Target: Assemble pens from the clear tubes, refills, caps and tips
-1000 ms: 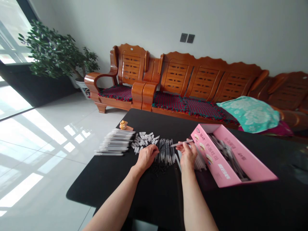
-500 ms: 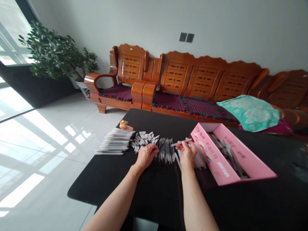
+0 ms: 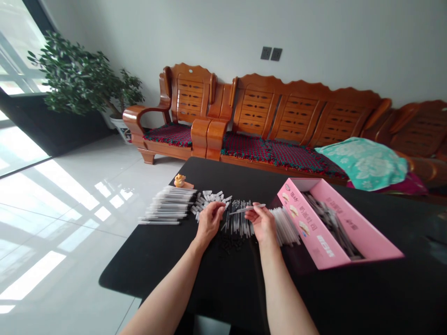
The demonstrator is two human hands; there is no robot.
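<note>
My right hand (image 3: pixel 263 222) is closed around a slim, whitish pen barrel (image 3: pixel 257 206), held nearly level with its thin dark tip pointing left. Below the barrel lies a row of pen refills (image 3: pixel 240 225). My left hand (image 3: pixel 210 221) is pinched near that tip, beside a heap of white pen caps (image 3: pixel 209 199); whatever its fingertips hold is too small to make out. Small black plugs (image 3: pixel 230 243) are scattered nearer me. Right of my right hand lies a row of empty-looking white barrels (image 3: pixel 286 225). Assembled-looking pens (image 3: pixel 169 204) are lined up at the left.
A pink box (image 3: pixel 307 232) holding many grey pens (image 3: pixel 331 223) stands on the right of the black table (image 3: pixel 157 260). A small yellow figurine (image 3: pixel 179 180) sits at the table's far left edge. Behind is a wooden sofa (image 3: pixel 258 109).
My right hand has moved left and tilted the barrel flatter. My left hand has shifted slightly left and up toward the caps. The refill between the hands now shows only a short tip.
</note>
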